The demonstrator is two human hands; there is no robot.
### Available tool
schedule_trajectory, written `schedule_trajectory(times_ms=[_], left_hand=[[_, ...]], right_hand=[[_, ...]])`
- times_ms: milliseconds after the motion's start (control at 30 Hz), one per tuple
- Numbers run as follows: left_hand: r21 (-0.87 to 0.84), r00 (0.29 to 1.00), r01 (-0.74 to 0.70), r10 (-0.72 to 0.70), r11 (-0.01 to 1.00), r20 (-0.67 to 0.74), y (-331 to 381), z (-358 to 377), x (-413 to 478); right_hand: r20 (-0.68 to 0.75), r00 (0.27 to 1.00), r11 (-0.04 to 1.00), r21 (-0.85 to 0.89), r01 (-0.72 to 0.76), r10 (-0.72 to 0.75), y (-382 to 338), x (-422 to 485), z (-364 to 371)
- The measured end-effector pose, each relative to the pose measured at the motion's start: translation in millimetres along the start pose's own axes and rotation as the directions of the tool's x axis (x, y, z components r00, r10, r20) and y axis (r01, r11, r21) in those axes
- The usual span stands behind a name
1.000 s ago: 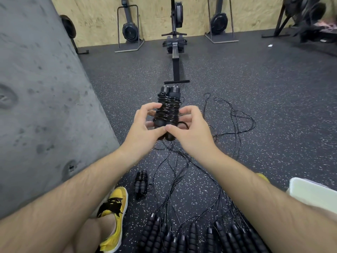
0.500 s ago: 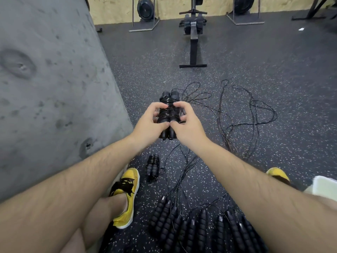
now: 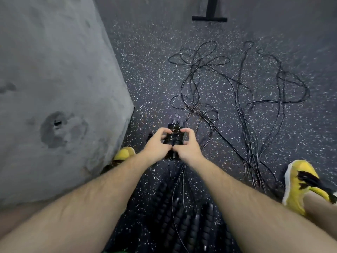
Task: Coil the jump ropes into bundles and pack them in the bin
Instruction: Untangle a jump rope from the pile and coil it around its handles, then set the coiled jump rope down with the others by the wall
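View: head camera, looking down past both bare forearms.
Bundle (image 3: 174,137): a black rope wound tightly round its paired handles. It was held above the floor near the middle of the frame, between the two hands, with its far end poking out beyond the fingertips.
Left hand (image 3: 156,145): gripped the bundle's left side. Its fingers (image 3: 164,131) were curled over the top and its thumb was tucked against the near part.
Right hand (image 3: 188,147): gripped the bundle's right side. Its fingers (image 3: 187,131) were curled over the coils, and its thumb was close to the left thumb.
Loose ropes (image 3: 200,84): thin black cords lay in tangled loops on the floor (image 3: 145,61), beyond and right of the hands, trailing back toward the person.
Handles (image 3: 182,216): black ribbed grips lay side by side on the floor under the forearms, blurred.
Left shoe (image 3: 124,154): yellow, just beside the wall (image 3: 54,79).
Right shoe (image 3: 300,183): yellow with black marks, at the right edge.
Wall: grey pitted concrete that filled the left side.
Machine foot (image 3: 209,18): a black T-shaped base at the top edge, well apart from the ropes.
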State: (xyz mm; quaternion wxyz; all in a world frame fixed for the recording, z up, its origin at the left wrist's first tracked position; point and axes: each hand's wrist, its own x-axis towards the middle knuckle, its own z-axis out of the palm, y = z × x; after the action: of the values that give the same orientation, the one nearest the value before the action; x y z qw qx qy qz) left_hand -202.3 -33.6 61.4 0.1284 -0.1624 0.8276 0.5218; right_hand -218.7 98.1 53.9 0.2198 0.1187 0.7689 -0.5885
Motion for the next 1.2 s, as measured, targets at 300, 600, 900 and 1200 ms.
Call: schedule_trajectory(times_ms=[300, 600, 900, 1200], left_hand=[[0.613, 0.968, 0.234, -0.238, 0.754, -0.077, -93, 2, 71], [0.574, 0.968, 0.246, -0.171, 0.781, -0.183, -102, -25, 93], [0.782, 0.984, 0.140, 0.004, 0.607, -0.179, -114, -32, 79], [0.684, 0.992, -0.039, 0.111, 0.729, -0.062, -113, 42, 21]], right_hand=[[-0.033, 0.997, 0.979, -0.193, -0.068, 0.063, 49, 69, 44], [-0.126, 0.991, 0.983, -0.173, -0.068, 0.046, 49, 84, 97], [0.094, 0.973, 0.890, -0.430, -0.152, 0.212, 60, 87, 88], [-0.058, 0.998, 0.834, -0.551, -0.020, -0.015, 102, 45, 24]])
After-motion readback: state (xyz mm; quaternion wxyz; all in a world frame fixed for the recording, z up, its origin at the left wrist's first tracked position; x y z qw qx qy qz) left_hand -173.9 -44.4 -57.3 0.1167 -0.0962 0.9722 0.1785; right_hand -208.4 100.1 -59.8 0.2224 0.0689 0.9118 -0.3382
